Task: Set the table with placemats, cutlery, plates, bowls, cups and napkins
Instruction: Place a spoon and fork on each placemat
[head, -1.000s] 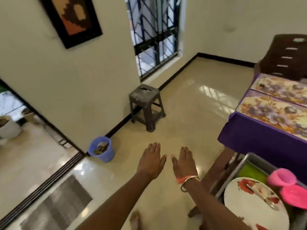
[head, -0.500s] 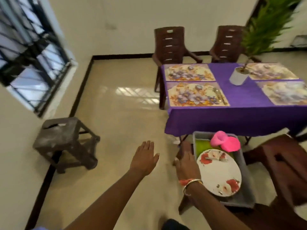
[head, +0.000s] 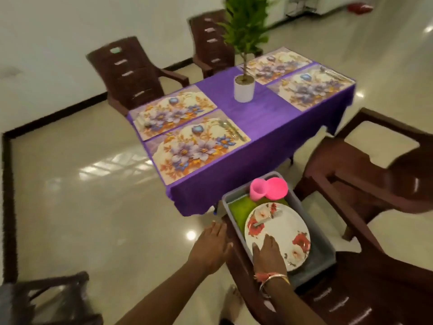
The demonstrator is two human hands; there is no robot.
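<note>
Brown plastic chairs [head: 131, 73] on glossy cream floor [head: 77, 207], white walls [head: 58, 26].

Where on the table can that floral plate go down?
The nearest placemat is bare in its middle, with cutlery along its right edge. The purple strip before the potted plant is free too. The grey tub is crowded.

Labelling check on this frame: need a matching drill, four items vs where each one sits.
Items:
1. floral plate
2. pink cup
3. potted plant
4. right hand

Places:
A. middle of the purple table
B. far end of the grey tub
C. resting on the plate's near rim
D. on top, inside the grey tub

Pairs: 1-D, 2-B, 3-A, 4-C
</note>
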